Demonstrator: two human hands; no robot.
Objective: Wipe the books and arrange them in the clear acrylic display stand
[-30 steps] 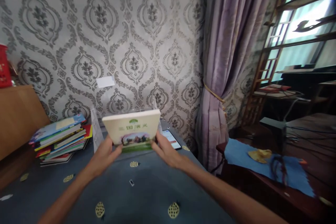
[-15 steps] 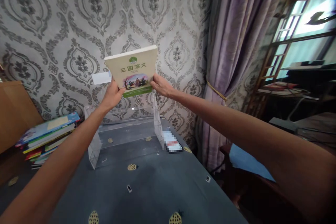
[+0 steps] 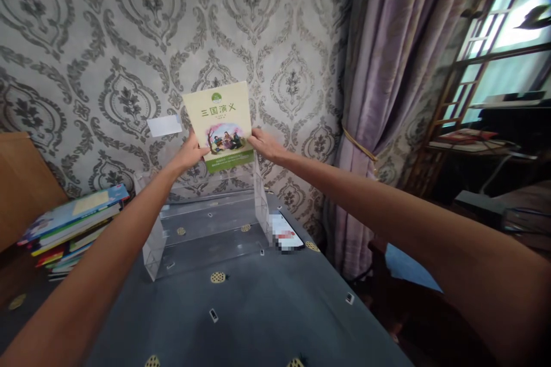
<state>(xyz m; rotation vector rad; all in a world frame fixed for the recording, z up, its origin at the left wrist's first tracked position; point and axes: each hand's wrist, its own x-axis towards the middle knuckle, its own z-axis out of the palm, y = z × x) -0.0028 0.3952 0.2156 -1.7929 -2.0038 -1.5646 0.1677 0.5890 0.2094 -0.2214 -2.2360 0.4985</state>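
Observation:
A cream book (image 3: pixel 218 126) with green Chinese lettering, a small painted scene and a green lower band is held up in front of the wall, its cover facing me. My left hand (image 3: pixel 191 155) grips its lower left edge, the thumb lying on the cover. My right hand (image 3: pixel 264 144) pinches its right edge, the thumb in front. The fingers behind the book are hidden. Below it, a clear plastic rack (image 3: pixel 261 200) with two upright side panels stands on the cloth-covered table (image 3: pixel 241 309).
Several books (image 3: pixel 81 218) are stacked at the left beside a wooden panel (image 3: pixel 30 183). A phone (image 3: pixel 286 232) with a blurred screen lies right of the rack. A white card (image 3: pixel 165 125) is on the patterned wall. A purple curtain (image 3: pixel 383 69) hangs at the right.
The book has tilted so its cover shows more squarely and its top edge no longer shows its thickness. It sits slightly lower, and both hands keep hold of it.

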